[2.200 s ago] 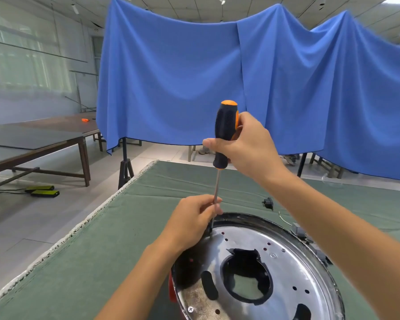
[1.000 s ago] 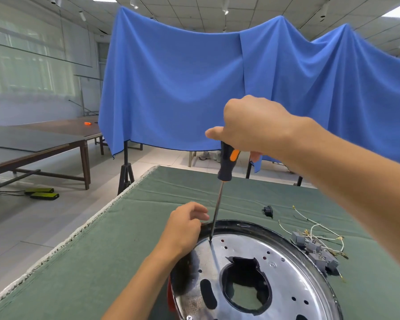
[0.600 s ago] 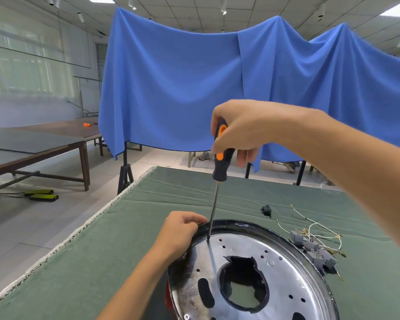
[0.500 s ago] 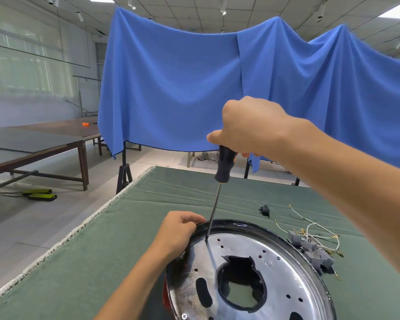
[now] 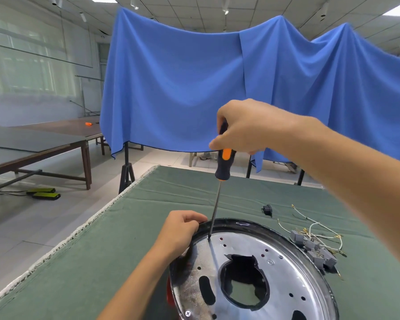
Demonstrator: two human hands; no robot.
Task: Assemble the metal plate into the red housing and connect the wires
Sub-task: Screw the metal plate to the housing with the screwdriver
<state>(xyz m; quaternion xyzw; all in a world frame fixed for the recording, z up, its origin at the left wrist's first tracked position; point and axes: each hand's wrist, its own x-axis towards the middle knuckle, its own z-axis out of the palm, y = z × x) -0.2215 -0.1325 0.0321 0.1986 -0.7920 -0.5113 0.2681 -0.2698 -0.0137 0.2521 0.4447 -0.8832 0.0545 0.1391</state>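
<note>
Two hands busy: right hand (image 5: pixel 247 128) grips screwdriver (image 5: pixel 223 165), tip on metal plate (image 5: pixel 286 280); left hand (image 5: pixel 180 229) curls over the rim. Red housing (image 5: pixel 169 296) mostly hidden beneath, plate cut off below. Wires (image 5: pixel 314 229) beside.

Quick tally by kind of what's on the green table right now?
Screwdriver: 1
Metal plate: 1
Red housing: 1
Wire-and-connector bundle: 1
Small black part: 1
Total: 5
</note>
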